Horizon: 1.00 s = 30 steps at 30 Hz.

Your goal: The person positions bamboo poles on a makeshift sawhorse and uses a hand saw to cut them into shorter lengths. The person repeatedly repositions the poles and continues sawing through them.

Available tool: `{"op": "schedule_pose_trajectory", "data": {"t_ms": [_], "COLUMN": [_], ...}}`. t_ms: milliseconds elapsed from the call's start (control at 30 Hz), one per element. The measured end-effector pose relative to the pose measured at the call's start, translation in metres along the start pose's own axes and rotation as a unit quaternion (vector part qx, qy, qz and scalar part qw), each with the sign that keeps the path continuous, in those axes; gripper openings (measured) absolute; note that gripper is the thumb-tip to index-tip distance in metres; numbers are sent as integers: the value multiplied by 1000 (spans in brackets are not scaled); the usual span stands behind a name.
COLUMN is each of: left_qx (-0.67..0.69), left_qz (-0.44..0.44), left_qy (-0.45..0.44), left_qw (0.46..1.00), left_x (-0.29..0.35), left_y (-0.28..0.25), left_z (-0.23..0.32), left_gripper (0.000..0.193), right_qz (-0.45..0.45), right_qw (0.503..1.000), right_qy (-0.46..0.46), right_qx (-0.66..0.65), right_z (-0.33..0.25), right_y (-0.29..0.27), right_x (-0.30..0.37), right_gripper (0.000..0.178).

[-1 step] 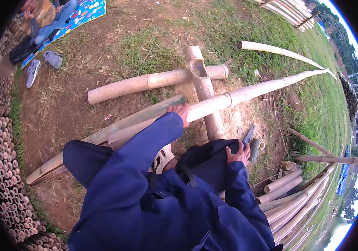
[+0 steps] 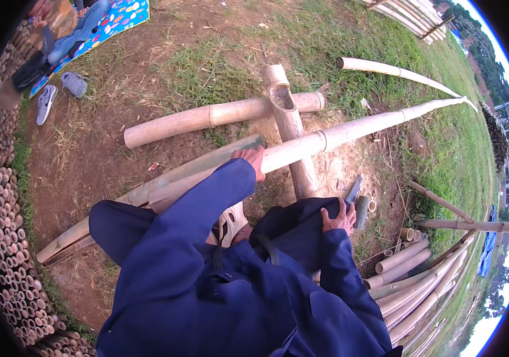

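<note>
A long pale bamboo pole (image 2: 373,126) runs from beside my left knee to the far right, lying across an upright-placed notched bamboo piece (image 2: 293,128). My left hand (image 2: 252,162) is closed around this pole near its middle left; the forearm covers part of the pole behind it. Just beyond lies a greenish split bamboo length (image 2: 195,163). On my right knee rests my right hand (image 2: 339,220), fingers spread and holding nothing. Close by it on the ground are a handsaw blade (image 2: 354,189) and a short dark bamboo section (image 2: 361,212).
A thick bamboo log (image 2: 171,130) passes under the notched piece. Bamboo poles (image 2: 424,306) and short lengths lie stacked at right, near a bamboo rail (image 2: 474,225). Cut bamboo stacks (image 2: 7,238) line the left. Sneakers (image 2: 46,104) and a seated person (image 2: 82,30) are at far left.
My left hand and the long bamboo pole have shifted slightly to the left. My right hand stays on the knee.
</note>
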<state>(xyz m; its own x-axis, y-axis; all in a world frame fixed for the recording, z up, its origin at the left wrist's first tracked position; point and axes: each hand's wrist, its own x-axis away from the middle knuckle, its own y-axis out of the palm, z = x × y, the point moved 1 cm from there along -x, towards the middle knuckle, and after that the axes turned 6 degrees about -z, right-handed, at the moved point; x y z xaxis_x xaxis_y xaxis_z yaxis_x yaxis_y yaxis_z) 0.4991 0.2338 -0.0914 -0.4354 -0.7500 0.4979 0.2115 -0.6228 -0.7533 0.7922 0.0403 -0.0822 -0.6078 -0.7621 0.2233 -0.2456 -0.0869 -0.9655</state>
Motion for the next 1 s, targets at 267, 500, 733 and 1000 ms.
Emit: {"op": "schedule_pose_trajectory", "data": {"t_ms": [267,500,733,1000], "left_qx": [-124,-159,-151,-276], "left_qz": [67,-11,-38,-93], "left_qy": [-88,-263,-289,-365], "left_qw": [986,951,945,884], "left_x": [121,255,271,229], "left_y": [-62,-113,-106,-127], "left_z": [-188,-383,-390,-366], "left_gripper": [83,92,98,118], "right_qz": [17,-6,29,-10], "right_qw": [1000,999,999,999], "right_qy": [-23,-34,-28,-26], "right_qx": [5,-17,13,-21], "right_z": [-12,-24,-14,-26], "right_y": [-4,-7,-3,-11], "right_x": [-2,-4,-5,-6], "right_gripper": [78,79,76,75]}}
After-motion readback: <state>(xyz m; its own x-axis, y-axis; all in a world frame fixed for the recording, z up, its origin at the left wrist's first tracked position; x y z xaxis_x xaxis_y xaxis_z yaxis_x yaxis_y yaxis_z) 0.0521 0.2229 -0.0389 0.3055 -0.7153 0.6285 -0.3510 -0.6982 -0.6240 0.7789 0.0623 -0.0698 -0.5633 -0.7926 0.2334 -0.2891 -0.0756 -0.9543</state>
